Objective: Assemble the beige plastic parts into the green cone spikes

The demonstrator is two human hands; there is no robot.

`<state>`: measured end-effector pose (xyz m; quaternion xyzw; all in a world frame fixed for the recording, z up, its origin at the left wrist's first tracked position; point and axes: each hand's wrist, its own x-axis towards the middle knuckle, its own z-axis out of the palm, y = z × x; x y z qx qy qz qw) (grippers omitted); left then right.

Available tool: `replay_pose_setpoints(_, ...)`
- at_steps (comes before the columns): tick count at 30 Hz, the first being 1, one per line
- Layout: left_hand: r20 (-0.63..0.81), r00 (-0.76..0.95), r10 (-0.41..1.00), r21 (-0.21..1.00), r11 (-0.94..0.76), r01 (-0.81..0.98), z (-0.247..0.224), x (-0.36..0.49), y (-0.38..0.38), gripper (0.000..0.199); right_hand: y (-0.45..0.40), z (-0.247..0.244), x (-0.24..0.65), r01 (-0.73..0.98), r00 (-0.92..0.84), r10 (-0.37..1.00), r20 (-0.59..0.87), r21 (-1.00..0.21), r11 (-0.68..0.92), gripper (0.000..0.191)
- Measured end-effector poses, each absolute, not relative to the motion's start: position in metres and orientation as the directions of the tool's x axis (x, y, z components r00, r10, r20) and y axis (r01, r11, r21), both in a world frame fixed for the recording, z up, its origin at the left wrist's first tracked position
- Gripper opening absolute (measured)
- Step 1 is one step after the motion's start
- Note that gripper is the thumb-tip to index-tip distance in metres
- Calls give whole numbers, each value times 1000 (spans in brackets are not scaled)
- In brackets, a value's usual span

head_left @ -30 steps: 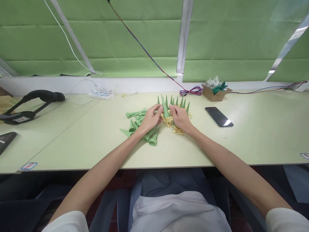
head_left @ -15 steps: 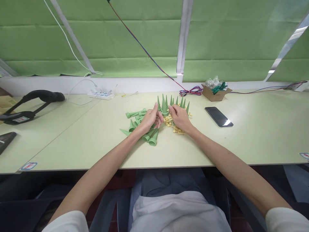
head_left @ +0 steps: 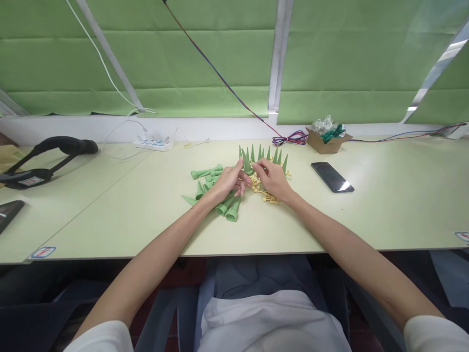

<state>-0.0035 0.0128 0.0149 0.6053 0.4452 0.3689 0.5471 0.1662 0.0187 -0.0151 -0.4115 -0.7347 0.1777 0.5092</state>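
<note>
A green cone point(head_left: 246, 163) stands slightly tilted between my two hands. My left hand point(head_left: 231, 181) is closed on it, the thumb along its left side and the fingers curled near its base. My right hand point(head_left: 270, 177) is pinched at the right of the cone's base; whatever is between its fingertips is too small to make out. Behind the hands rises a row of upright green cones point(head_left: 275, 155). Small yellow parts point(head_left: 270, 198) lie in a pile under and beside my right hand. More green cones point(head_left: 232, 211) lie loose around my left hand.
A black phone point(head_left: 332, 177) lies at the right. Behind it are a small cardboard box point(head_left: 329, 142) with plastic and green material, and a coiled cable point(head_left: 290, 138). A power strip point(head_left: 154, 143) and a black headset point(head_left: 54, 159) are on the left of the table point(head_left: 120, 220).
The cone between my hands has tilted with its tip to the left. My right hand has shifted slightly left, and my left hand slightly right.
</note>
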Motion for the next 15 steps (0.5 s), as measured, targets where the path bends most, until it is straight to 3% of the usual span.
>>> replay_pose_setpoints(15,-87,364,927,994,57,92,13,-5,15,73,18,-14,167,387,-161,782,602,-690,611,31)
